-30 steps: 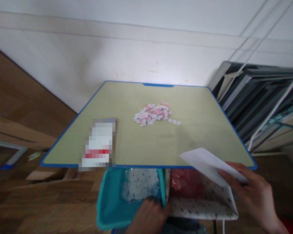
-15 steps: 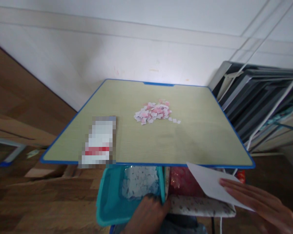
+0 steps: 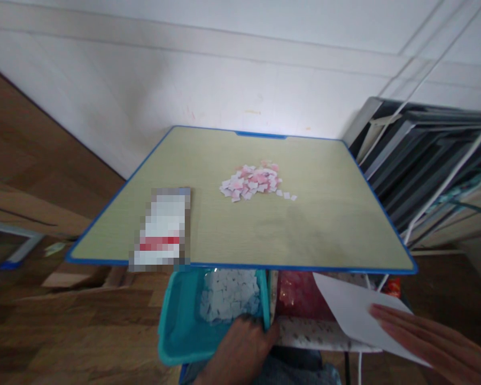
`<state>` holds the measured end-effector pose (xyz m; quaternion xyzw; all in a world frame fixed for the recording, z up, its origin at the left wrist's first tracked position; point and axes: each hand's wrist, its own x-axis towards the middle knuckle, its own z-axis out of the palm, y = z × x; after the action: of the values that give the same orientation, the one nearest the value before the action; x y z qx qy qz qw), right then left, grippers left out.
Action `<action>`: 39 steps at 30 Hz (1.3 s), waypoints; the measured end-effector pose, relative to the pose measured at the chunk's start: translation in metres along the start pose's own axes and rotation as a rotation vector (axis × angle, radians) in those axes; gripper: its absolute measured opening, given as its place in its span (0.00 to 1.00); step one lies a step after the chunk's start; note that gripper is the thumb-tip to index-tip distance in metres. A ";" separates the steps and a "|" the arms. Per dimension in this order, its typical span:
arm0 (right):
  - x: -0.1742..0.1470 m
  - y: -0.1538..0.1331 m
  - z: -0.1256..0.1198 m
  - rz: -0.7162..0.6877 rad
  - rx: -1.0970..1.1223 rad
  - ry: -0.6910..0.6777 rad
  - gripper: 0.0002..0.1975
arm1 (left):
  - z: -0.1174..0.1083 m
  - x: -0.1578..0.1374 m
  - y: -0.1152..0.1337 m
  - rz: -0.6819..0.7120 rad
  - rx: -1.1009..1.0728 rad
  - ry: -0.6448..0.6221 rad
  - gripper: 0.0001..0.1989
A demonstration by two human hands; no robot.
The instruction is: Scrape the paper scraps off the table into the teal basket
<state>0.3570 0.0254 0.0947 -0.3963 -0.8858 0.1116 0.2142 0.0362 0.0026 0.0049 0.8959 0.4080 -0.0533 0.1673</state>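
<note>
My left hand (image 3: 242,345) is closed over the near right rim of a teal plastic basin (image 3: 174,334), fingers on the inner side and thumb outside. Many small white paper squares (image 3: 230,297) lie in the basin. On the right, my right hand (image 3: 428,334) holds a stiff white sheet of paper (image 3: 361,307), its straight fingers flat on top and the thumb hidden. The sheet tilts over a box with a speckled white rim (image 3: 316,334) and red, shiny contents (image 3: 300,297). A heap of pink and white paper squares (image 3: 250,182) rests on the table.
The blue-edged folding table (image 3: 324,235) stands against a white wall (image 3: 224,85). A pixelated flat object (image 3: 160,227) lies at its front left. Dark flat panels (image 3: 425,144) lean on the right, with a white cord (image 3: 441,190) before them. Brown cardboard (image 3: 44,139) stands left.
My right hand and the white sheet have shifted slightly right and down. My left hand stays on the basin's rim. The table appears slightly higher in the view.
</note>
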 end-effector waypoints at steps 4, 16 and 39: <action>0.008 -0.007 0.005 0.014 0.031 0.035 0.21 | 0.001 0.000 0.000 0.011 0.021 -0.005 0.19; 0.018 -0.002 0.019 -0.066 0.015 0.043 0.21 | 0.001 -0.001 0.000 0.008 0.002 0.007 0.19; 0.014 0.000 0.018 -0.105 -0.038 0.096 0.20 | 0.001 0.000 -0.001 0.003 -0.009 0.008 0.18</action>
<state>0.3406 0.0352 0.0829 -0.3584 -0.8960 0.0642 0.2541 0.0356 0.0024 0.0037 0.8959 0.4076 -0.0477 0.1699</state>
